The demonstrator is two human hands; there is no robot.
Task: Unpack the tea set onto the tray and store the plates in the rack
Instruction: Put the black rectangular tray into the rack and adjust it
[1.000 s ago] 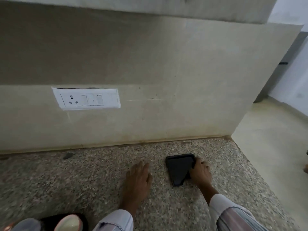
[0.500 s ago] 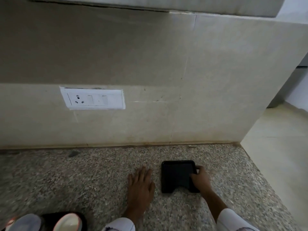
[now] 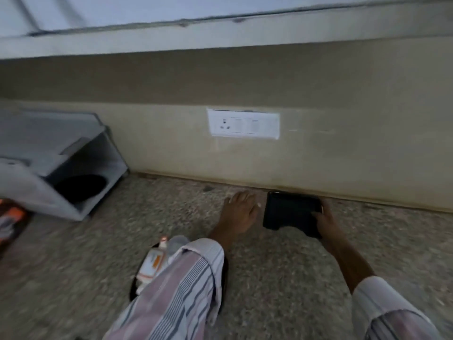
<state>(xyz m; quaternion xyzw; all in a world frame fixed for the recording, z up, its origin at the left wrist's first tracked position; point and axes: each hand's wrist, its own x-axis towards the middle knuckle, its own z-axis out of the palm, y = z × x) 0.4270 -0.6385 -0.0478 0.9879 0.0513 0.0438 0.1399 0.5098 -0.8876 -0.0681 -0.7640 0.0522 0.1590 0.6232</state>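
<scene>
Left hand (image 3: pixel 241 209) flat and open on the counter (image 3: pixel 282 278). Right hand (image 3: pixel 324 220) gripping the right edge of a black phone (image 3: pixel 289 212), far against the wall (image 3: pixel 343 155). Grey rack (image 3: pixel 61 168) far left. Tea set not made out.

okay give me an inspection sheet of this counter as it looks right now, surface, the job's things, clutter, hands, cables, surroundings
Surface: speckled stone counter, blurred by camera motion.
Job's things: grey rack at far left with a dark round item inside; no tea set or tray that can be told.
Clutter: black phone-like device lying flat close to the wall; orange and white bottle on a dark round thing, partly hidden by the left sleeve; orange and white packaging at the left edge.
Hands: left hand flat on the counter, empty; right hand resting on the device's right end.
Cables: nothing seen.
Surroundings: beige wall with a white socket plate; shelf edge above.
</scene>
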